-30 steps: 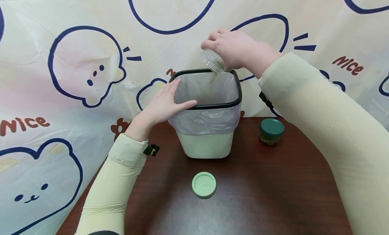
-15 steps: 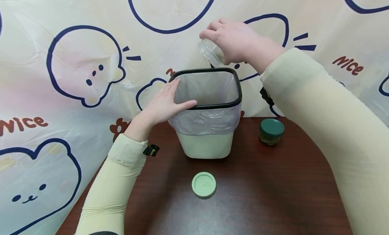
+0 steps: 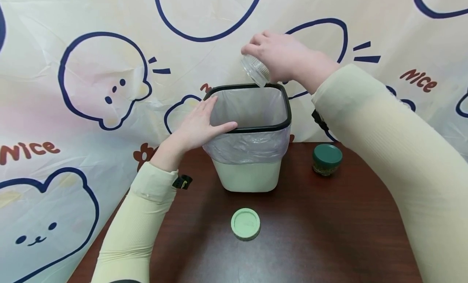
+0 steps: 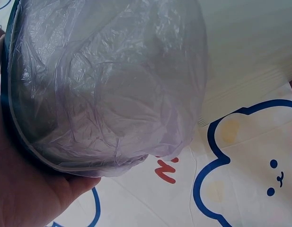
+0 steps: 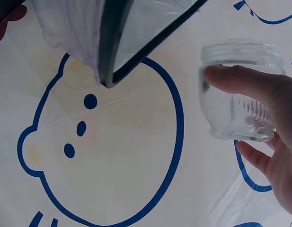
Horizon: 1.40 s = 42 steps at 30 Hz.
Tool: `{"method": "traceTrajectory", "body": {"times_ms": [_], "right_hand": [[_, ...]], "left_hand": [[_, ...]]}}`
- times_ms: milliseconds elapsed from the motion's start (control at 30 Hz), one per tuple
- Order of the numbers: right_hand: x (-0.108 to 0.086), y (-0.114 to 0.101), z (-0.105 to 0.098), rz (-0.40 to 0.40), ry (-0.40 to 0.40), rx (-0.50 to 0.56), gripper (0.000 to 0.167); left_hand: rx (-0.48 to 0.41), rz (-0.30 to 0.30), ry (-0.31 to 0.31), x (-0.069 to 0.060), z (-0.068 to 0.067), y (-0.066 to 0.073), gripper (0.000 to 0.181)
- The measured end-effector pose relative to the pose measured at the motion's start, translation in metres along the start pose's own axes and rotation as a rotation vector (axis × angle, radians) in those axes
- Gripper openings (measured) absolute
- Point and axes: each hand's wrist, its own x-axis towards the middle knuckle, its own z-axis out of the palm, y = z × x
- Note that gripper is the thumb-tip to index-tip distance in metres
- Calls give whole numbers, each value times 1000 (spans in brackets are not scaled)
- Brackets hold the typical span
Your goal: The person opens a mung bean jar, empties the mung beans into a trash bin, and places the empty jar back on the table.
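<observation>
In the head view, my right hand (image 3: 279, 57) grips a clear ridged glass jar (image 3: 256, 70) without a lid. Its mouth tips down over the bin's back rim. The right wrist view shows the thumb across the side of the jar (image 5: 240, 106), with a small dark bit near the thumb tip. My left hand (image 3: 197, 126) rests on the near-left corner of the trash bin (image 3: 250, 177), fingers extended along the black rim and thumb along its front. A translucent bag (image 3: 248, 146) lines the bin and folds over outside. The bin's bottom is hidden from view.
A pale green lid (image 3: 245, 224) lies on the dark wooden table (image 3: 292, 250) in front of the bin. To the right of the bin stands a small jar with a dark green lid (image 3: 327, 157). A printed cloth (image 3: 204, 14) hangs behind and at left.
My right hand lifted the jar a little, then lowered it back near the rim. A faint trickle below its mouth a second ago no longer shows. My left hand keeps its place.
</observation>
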Motion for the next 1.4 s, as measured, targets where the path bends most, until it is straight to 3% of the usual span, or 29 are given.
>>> {"method": "traceTrajectory", "body": {"times_ms": [433,700,900,1233,1400], "right_hand": [[0,-2,6,-1,-66,-14,77],[2,0,1,-10,46,-46,73],[3,-3,4,-24,-39,-49,75],[2,0,11,-15,-65,-38,76],[3,1,2,-12,18,-49,77]], "left_hand": [[-1,1,2,1,1,-1,106],[-4,0,1,2,0,-2,106],[-4,-5,4,3,0,-3,107],[-3,-7,3,4,1,-3,108],[5,-2,1,4,1,-3,108]]}}
